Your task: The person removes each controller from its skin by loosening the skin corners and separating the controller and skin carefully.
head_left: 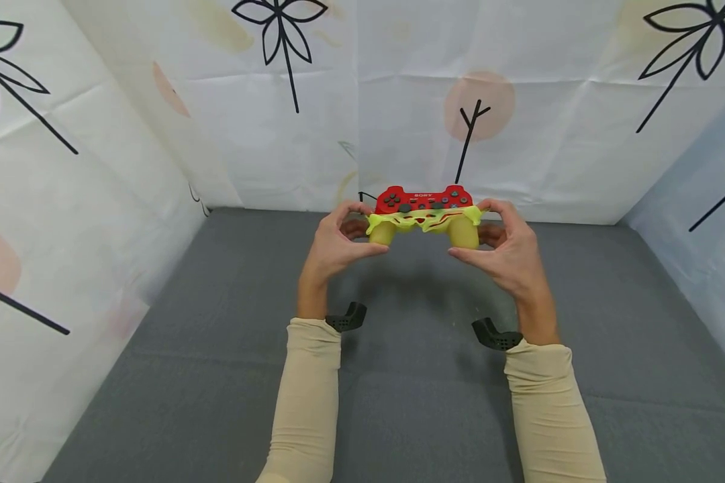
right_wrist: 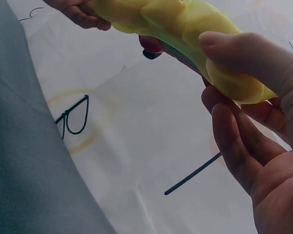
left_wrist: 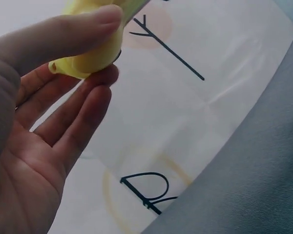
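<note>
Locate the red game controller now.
In the head view, the red controller is right of centre, held between the left hand and right hand, its lower part in a yellow cover.

Grey worktop (head_left: 229, 402), faint crease lines across the near part. White printed sheet (head_left: 399, 147) at back, creased, meets the worktop's far edge; left sheet (head_left: 78, 228) and bluish right sheet (head_left: 683, 174) flank it. Prints, back: black-outlined flower (head_left: 277, 9) left of centre, another flower (head_left: 715, 20) at upper right, pink disc (head_left: 489, 94) with black twig (head_left: 468, 137) over it, pale yellow smudge (head_left: 220, 27). Left: cut-off flower, pink disc at frame edge, black stem (head_left: 30, 312). Right: black stem, cut-off disc. Thin dark line (head_left: 198, 199) near left corner, cord or print unclear.
</note>
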A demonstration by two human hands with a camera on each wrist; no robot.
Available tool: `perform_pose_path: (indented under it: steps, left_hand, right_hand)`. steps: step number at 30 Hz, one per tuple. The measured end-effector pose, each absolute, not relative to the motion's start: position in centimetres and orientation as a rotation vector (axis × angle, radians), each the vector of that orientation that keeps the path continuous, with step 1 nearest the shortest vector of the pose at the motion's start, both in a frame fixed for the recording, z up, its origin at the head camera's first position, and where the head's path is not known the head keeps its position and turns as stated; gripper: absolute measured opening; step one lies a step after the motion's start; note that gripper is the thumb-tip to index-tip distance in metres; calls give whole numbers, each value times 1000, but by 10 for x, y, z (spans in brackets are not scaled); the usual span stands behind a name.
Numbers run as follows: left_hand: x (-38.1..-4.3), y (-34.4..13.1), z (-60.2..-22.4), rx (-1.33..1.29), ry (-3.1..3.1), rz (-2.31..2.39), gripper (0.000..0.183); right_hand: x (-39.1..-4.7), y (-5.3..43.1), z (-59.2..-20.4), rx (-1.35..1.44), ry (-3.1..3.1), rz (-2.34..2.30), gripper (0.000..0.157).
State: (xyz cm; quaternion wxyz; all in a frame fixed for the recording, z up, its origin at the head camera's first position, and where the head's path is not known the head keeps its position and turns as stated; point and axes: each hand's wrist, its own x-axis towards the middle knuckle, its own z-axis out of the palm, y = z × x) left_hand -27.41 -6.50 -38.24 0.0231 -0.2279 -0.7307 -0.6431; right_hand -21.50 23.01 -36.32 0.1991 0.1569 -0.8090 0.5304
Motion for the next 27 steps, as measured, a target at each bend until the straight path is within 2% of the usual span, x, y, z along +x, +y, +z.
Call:
perform_pose_path:
  steps: [5, 12, 20, 27]
  left_hand:
    - [-276, -62, -387, -684, -2203, -2026, 66]
    - [-275, -62, -386, -579, -2308, -2040, 56]
    - [-277, -63, -394, -690, -2497, -1918, 50]
    - [-285, -65, -415, -656, -2549, -1931, 49]
  right_hand:
    - [-217, 232, -366, 420, -2263, 1507, 64]
    - [-218, 236, -372, 394, -2305, 1629, 56]
    - [-221, 243, -382, 398, -2380, 1785, 53]
    - [-231, 242, -400, 399, -2503, 1729, 53]
